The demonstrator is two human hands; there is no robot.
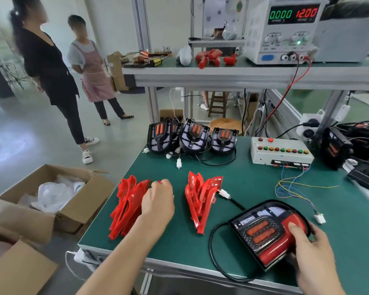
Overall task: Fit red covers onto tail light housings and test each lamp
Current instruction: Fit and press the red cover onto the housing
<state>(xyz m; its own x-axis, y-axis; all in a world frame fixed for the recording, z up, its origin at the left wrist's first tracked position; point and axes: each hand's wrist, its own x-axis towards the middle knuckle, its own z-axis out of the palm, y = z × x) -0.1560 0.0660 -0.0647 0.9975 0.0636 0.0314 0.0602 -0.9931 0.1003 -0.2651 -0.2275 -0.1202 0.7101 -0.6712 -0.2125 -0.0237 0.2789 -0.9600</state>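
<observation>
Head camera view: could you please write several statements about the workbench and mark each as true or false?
1. The right hand holds the tail light housing at the near edge of the green bench. True.
2. The left hand rests on the tester box. False: it reaches into the left stack of red covers.
3. The power supply display reads 12.00 in red. True.
4. The held housing's white connector is plugged into the tester box. False: it lies loose beside the right stack of red covers.
5. Three bare housings stand at the bench's far edge. True.
</observation>
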